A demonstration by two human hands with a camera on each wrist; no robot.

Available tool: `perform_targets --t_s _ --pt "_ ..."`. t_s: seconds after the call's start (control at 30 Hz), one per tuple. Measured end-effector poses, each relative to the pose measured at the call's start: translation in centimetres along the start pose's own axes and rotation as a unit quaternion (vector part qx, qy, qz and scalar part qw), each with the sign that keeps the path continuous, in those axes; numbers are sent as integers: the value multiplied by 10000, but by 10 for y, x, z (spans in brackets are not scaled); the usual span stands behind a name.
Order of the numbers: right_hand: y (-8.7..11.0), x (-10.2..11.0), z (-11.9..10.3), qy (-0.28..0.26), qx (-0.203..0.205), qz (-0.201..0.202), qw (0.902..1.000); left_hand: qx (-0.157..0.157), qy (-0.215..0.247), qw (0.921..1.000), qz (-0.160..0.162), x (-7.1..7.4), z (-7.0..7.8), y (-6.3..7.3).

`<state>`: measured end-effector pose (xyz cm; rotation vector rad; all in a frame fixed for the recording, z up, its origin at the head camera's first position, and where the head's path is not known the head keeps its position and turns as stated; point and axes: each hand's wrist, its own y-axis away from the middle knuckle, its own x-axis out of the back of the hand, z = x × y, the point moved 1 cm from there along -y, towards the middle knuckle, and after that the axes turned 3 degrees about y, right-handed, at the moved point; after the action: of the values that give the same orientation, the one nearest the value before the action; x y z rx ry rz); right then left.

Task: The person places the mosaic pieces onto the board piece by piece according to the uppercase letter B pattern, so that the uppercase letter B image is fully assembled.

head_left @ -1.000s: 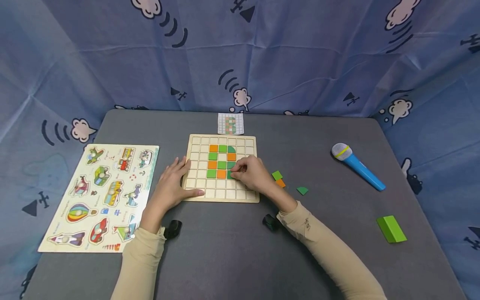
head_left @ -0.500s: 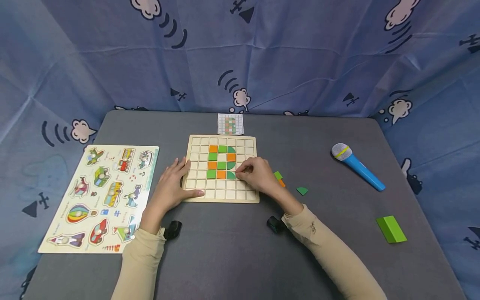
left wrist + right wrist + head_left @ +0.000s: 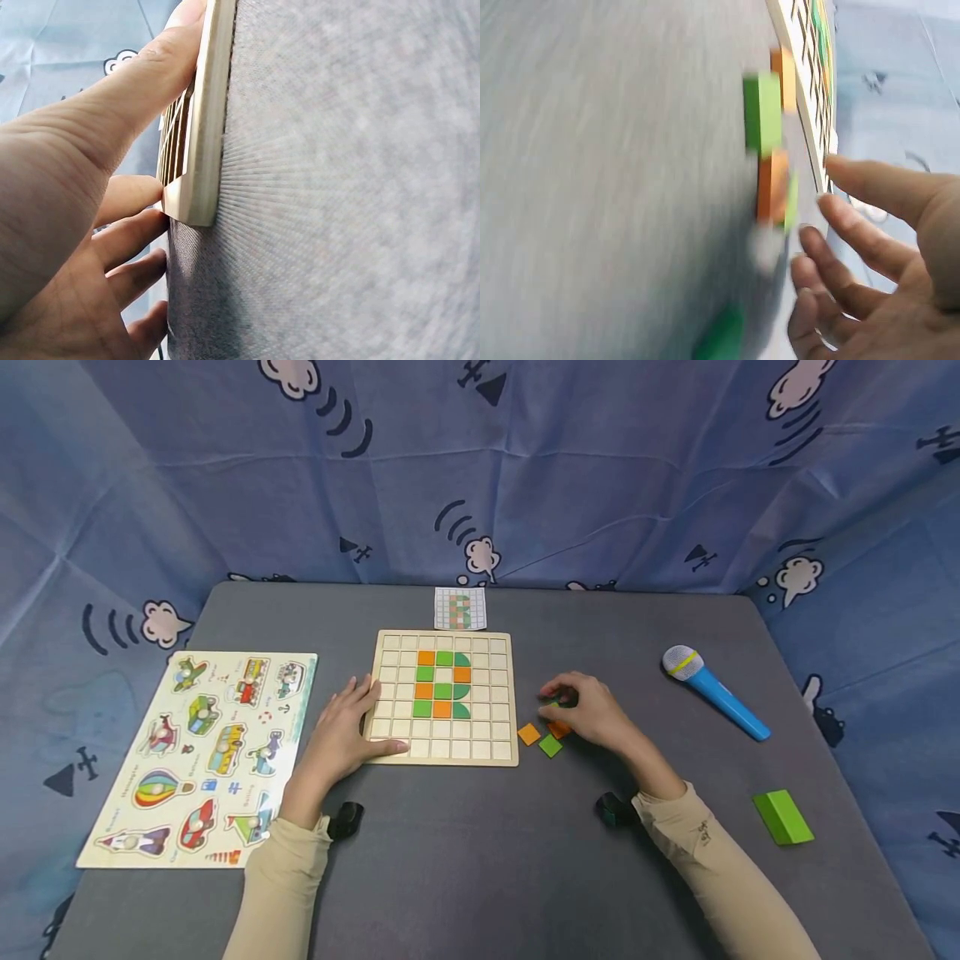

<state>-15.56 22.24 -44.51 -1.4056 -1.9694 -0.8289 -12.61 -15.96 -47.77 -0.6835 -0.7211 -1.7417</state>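
My left hand (image 3: 341, 727) rests at the left edge of the wooden grid board (image 3: 495, 752), thumb on its front part and fingers along its side. In the left wrist view, the thumb lies over the board's rim (image 3: 202, 165). Orange, light green and rounded dark green tiles (image 3: 443, 692) form a pattern in the board's cells. Right of the board, my right hand (image 3: 592, 714) hovers over loose tiles, fingers bent and spread, holding nothing. An orange tile (image 3: 528, 734) and a green tile (image 3: 551, 745) show beside it. A dark green tile (image 3: 721, 334) appears in the right wrist view.
A small pattern card (image 3: 460, 608) lies behind the board. On the left is a picture puzzle board (image 3: 202, 760), partly under the left forearm. A blue toy microphone (image 3: 716, 693) and a green block (image 3: 783, 818) lie to the right.
My right hand has let go of the dark green tile in the pattern's lower right cell. It has moved right, off the board, over the loose tiles. The left hand stays put.
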Motion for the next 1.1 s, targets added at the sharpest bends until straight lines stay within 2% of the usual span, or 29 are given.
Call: perform_targets --t_s 0.23,0.53,0.83,1.1 --pt "18 28 27 328 -249 -451 9981 5 24 10000 -2 0 1 0" --pt "34 43 36 384 -407 -752 9956 7 77 10000 -8 1 1 2" --pt "33 22 24 404 -341 -568 9970 16 114 9999 -11 1 -1 2" --pt "29 3 13 389 -207 -168 9989 -20 3 10000 13 0 0 1"
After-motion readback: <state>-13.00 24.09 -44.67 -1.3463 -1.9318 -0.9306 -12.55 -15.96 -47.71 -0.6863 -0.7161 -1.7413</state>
